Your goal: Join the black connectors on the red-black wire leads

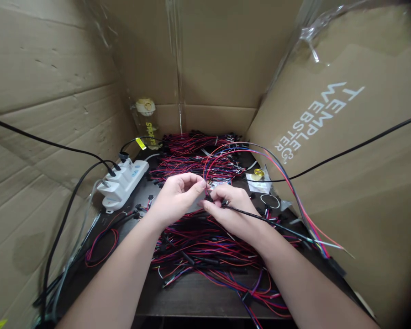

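Note:
In the middle of the head view, my right hand [234, 208] pinches a small black connector [208, 198] between thumb and fingers. Red, blue and black wires [260, 151] rise from that connector and arc over to the right, ending in a black sleeve piece and loose tips. My left hand [178, 196] is closed, thumb and index finger pressed together on the wires just above the connector. A black sheathed cable [250, 213] with a connector at its end runs from beside my right fingers across that hand and forearm.
Bundled wire harnesses [195, 169] lie behind my hands, and more harnesses [208, 246] in front. A white power strip [123, 183] with plugs stands at left. A roll of yellow tape [259, 172] lies on a plastic bag at right. Cardboard walls [219, 59] enclose the table [188, 297].

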A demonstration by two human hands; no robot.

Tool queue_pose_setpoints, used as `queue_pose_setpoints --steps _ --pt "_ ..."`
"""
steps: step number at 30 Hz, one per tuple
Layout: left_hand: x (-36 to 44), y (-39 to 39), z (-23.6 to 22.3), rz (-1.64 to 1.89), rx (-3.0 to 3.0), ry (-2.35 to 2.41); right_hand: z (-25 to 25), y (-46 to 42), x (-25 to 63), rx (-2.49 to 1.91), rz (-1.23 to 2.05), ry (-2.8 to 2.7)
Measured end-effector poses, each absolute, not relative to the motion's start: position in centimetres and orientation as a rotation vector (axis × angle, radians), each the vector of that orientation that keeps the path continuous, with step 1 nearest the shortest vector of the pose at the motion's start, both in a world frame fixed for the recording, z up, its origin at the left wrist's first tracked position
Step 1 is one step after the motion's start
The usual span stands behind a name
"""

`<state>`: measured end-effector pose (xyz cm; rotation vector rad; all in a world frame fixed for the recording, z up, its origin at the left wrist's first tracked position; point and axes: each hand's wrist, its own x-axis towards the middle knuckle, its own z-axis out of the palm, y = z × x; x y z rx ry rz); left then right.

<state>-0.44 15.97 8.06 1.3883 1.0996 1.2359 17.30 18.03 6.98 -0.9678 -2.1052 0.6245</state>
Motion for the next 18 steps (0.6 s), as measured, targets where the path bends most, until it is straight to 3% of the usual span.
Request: queue_pose_setpoints --steps 9,18 --pt "-1.3 16.3 8.3 1.532 1.358 1.208 6.9 17.8 17.3 -0.896 0.669 -2.246" --pt "-2.2 17.0 8.4 1.941 1.035 0.996 7.5 17.6 17.8 -0.821 1.138 -2.306"
